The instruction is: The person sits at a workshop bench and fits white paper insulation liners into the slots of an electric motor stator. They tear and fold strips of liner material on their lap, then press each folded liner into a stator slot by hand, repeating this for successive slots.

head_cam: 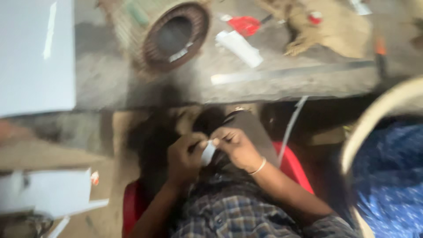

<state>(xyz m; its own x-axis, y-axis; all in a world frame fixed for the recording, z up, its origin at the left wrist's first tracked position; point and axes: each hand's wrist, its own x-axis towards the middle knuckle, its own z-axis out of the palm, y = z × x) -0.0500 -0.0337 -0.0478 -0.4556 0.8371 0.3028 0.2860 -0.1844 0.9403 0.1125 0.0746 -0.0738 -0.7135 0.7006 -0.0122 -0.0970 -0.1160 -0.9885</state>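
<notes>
Left hand (pixel 185 156) and right hand (pixel 235 145), both pinched shut on a small white paper strip (pixel 208 152); far bench (pixel 110 83) bears a round, ribbed motor stator (pixel 174 37).

Head view, blurred. Left hand (pixel 185 158) and right hand (pixel 238 147) meet over the lap, both pinching a small white folded slip of paper (pixel 208 152) between the fingertips. Thin pale bangle (pixel 259 167) on right wrist. Blue-grey checked shirt (pixel 233 211) below; red plastic seat (pixel 291 165) underneath. On the grey workbench (pixel 110 83) above: round brown ring-shaped wound motor core (pixel 174 37), white flat paper strip (pixel 239 47), small red tool (pixel 245 24). Blue patterned cloth (pixel 390 176) at right edge.
</notes>
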